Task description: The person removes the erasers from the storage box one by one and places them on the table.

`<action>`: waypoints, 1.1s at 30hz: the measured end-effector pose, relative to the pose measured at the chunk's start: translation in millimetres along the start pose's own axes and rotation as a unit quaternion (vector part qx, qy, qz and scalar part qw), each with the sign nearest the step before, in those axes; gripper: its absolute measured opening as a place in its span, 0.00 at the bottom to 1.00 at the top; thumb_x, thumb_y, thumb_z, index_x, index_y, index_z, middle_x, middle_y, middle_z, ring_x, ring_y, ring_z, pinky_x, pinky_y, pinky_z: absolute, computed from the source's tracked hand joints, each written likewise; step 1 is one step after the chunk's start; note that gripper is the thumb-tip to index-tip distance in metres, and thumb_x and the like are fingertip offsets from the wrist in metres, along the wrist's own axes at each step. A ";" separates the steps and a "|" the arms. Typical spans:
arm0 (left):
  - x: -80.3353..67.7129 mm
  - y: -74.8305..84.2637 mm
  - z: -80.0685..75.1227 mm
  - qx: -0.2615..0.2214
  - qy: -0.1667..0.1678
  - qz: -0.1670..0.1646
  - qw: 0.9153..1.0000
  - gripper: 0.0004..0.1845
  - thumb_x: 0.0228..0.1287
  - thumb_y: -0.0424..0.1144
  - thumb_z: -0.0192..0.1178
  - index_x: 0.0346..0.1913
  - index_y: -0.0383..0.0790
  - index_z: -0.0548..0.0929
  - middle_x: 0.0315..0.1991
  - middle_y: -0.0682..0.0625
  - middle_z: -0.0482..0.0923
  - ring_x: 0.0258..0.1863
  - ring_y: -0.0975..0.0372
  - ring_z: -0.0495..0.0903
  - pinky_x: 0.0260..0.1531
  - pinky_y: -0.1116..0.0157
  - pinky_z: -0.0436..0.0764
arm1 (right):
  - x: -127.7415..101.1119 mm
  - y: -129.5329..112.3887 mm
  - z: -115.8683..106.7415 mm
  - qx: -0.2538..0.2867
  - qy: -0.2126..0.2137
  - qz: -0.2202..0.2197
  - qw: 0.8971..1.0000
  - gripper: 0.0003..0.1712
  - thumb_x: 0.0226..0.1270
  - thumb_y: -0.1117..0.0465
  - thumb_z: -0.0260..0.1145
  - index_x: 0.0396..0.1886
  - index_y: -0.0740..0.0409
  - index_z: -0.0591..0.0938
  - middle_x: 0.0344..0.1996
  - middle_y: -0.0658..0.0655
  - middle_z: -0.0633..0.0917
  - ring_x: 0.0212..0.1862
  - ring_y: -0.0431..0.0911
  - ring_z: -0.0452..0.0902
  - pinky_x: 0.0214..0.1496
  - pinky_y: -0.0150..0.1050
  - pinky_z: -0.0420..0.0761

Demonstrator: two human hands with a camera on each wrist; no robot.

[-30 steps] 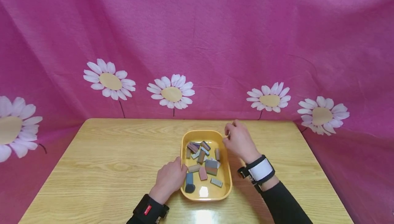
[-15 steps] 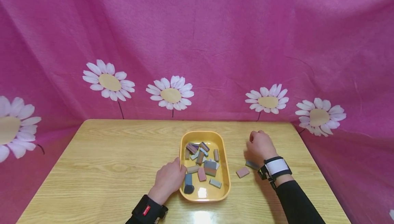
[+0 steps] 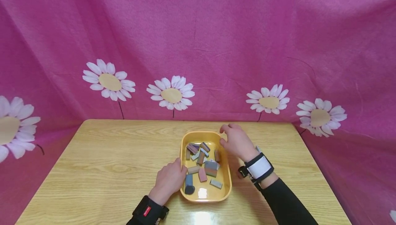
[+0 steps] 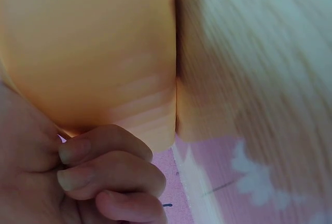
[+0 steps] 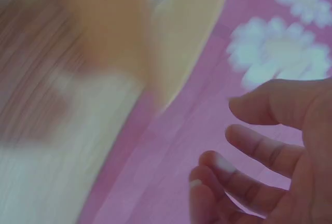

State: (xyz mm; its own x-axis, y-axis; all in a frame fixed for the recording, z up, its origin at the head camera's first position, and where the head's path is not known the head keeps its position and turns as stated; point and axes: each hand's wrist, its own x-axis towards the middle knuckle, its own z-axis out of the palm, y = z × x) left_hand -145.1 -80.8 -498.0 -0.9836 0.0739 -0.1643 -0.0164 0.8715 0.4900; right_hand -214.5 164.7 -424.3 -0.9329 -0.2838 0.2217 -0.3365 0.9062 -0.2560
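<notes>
1. Right hand (image 3: pixel 238 143): had moved leftward since the earlier frame, beside the far right corner of the yellow tray (image 3: pixel 213 196); fingers were parted, holding nothing.
2. Left hand (image 3: pixel 169 178): gripped the tray's left rim.
3. Assorted blocks (image 3: pixel 211 172): lay inside the tray.

Tray (image 3: pixel 202 136): on the bench (image 3: pixel 117 163) — between left hand (image 3: pixel 168 178) and right hand (image 3: pixel 239 143)
Blocks (image 3: pixel 211 168): in the tray
Curtain (image 3: pixel 198 46): behind the bench

My feed gives me a yellow tray (image 3: pixel 216 195), its blocks (image 3: pixel 202 175) pink, beige, brown and slate-blue; a tan wood-grain desk (image 3: pixel 117 163); magenta cloth (image 3: pixel 198 39) patterned with white, yellow-centred daisies (image 3: pixel 171 95); a black sleeve (image 3: pixel 286 201) and black-and-white wristband (image 3: pixel 260 168).
</notes>
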 end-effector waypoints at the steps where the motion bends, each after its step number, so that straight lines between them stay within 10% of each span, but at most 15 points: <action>1: 0.3 -0.1 0.2 -0.001 0.000 0.000 1.000 0.15 0.70 0.47 0.47 0.43 0.39 0.76 0.19 0.50 0.68 0.17 0.58 0.69 0.18 0.63 0.61 | 2.0 -10.3 -0.1 0.003 -0.010 -0.007 1.000 0.15 0.56 0.58 0.69 0.44 0.57 0.82 0.37 0.57 0.82 0.44 0.53 0.78 0.47 0.49 0.78; 12: -0.3 -1.1 -0.1 0.004 0.018 0.007 1.000 0.13 0.70 0.47 0.48 0.41 0.40 0.76 0.19 0.50 0.68 0.17 0.58 0.69 0.18 0.63 0.61 | 14.6 -79.2 34.6 0.006 -0.117 -0.088 0.989 0.13 0.57 0.57 0.71 0.43 0.53 0.85 0.38 0.53 0.80 0.38 0.46 0.75 0.43 0.41 0.77; 33: 1.7 -3.2 1.0 -0.003 0.018 0.006 1.000 0.13 0.69 0.48 0.48 0.40 0.41 0.75 0.20 0.49 0.69 0.18 0.58 0.69 0.18 0.62 0.62 | 30.1 -70.8 82.2 -0.002 -0.089 -0.082 0.993 0.12 0.49 0.63 0.71 0.32 0.51 0.78 0.29 0.49 0.78 0.34 0.43 0.74 0.36 0.37 0.75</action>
State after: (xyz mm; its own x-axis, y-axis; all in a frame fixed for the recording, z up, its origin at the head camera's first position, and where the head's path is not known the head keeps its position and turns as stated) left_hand -146.5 -83.0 -500.7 -0.9895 0.0664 -0.1286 -0.0065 0.8676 0.4972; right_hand -229.3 66.3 -476.8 -0.8731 -0.4790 0.0906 -0.4865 0.8437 -0.2270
